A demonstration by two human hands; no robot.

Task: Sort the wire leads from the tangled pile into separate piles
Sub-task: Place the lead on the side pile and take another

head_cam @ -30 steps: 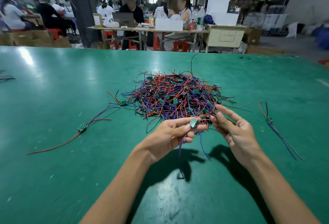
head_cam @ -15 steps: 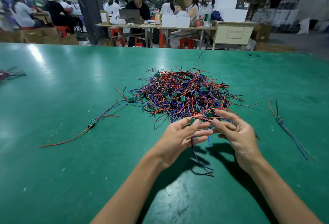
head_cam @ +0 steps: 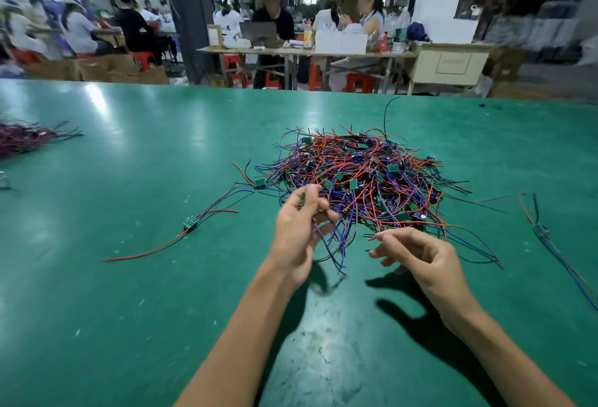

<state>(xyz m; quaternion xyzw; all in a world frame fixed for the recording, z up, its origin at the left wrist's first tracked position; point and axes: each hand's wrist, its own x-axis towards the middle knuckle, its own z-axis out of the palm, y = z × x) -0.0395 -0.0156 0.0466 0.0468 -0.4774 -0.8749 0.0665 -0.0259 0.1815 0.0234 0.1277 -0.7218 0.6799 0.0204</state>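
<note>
A tangled pile of red, blue and black wire leads (head_cam: 362, 173) with small green boards lies mid-table. My left hand (head_cam: 299, 228) is raised at the pile's near left edge and pinches one wire lead (head_cam: 330, 244); its blue and black wires hang down from the fingers. My right hand (head_cam: 420, 257) hovers near the pile's front edge with fingers loosely curled, and holds nothing. One separated lead (head_cam: 191, 222) lies to the left, another separated lead (head_cam: 547, 238) to the far right.
The green table (head_cam: 129, 309) stretches wide around the pile. A dark bundle of leads (head_cam: 22, 139) sits at the far left edge. Beyond the table, people sit at wooden benches with boxes and red stools.
My left hand has lifted and turned, drawing a lead up out of the pile. My right hand has let go and drawn back toward me. The view has shifted left.
</note>
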